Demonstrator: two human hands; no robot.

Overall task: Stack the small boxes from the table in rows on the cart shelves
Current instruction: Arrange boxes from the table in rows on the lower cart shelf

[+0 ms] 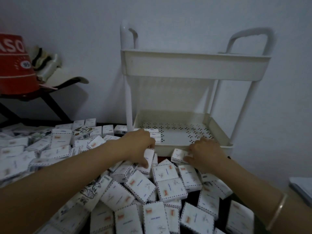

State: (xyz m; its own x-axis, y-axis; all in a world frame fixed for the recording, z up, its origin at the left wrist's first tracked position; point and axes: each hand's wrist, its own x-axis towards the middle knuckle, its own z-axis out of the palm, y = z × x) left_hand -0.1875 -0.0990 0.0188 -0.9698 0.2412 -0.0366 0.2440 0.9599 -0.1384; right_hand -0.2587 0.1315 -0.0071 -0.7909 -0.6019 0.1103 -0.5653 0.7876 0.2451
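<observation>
Several small white boxes with dashed borders lie piled across the dark table. A white two-shelf cart stands at the table's far edge. Its lower shelf is perforated and holds a few boxes at its left end. My left hand grips an upright box just in front of the shelf's left corner. My right hand pinches another box by the shelf's front rim.
A red bucket sits on a dark stand at the left, with cloth items behind it. A grey object shows at the right edge. The cart's upper shelf interior is hidden from view. A bangle circles my right wrist.
</observation>
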